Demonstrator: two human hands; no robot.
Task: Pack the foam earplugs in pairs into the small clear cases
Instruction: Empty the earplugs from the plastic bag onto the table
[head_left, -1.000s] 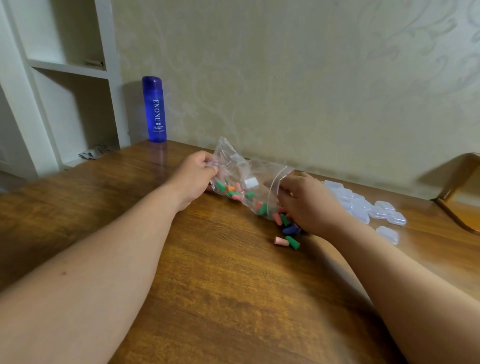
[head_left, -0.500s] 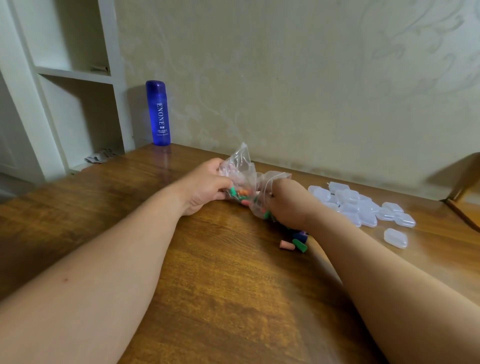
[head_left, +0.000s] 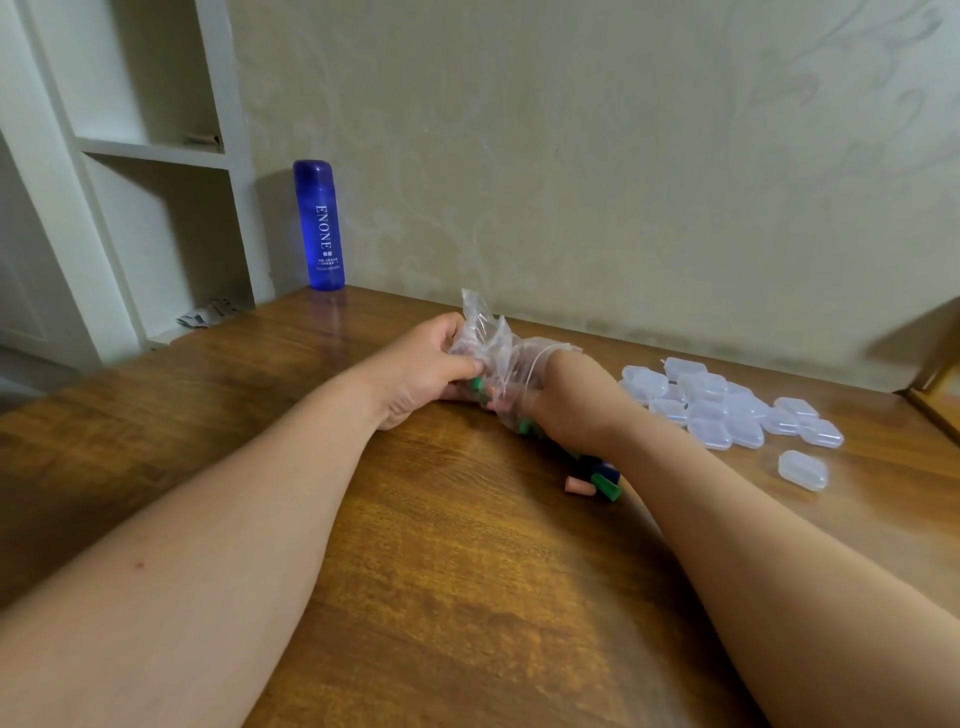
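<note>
I am pinching the plastic bag (head_left: 488, 338) with my left hand (head_left: 421, 369); the right hand (head_left: 566, 405), fingers hidden inside, I cannot read. Tugging risks scattering earplugs (head_left: 582, 486).

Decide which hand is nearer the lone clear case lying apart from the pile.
Right. The right hand grips the bag just left of the case; the left hand grips the bag farther left, beyond the right.

One wide-angle view, head-worn. It faces forward and down across the table (head_left: 441, 597) toward the wall (head_left: 597, 156), close in.
</note>
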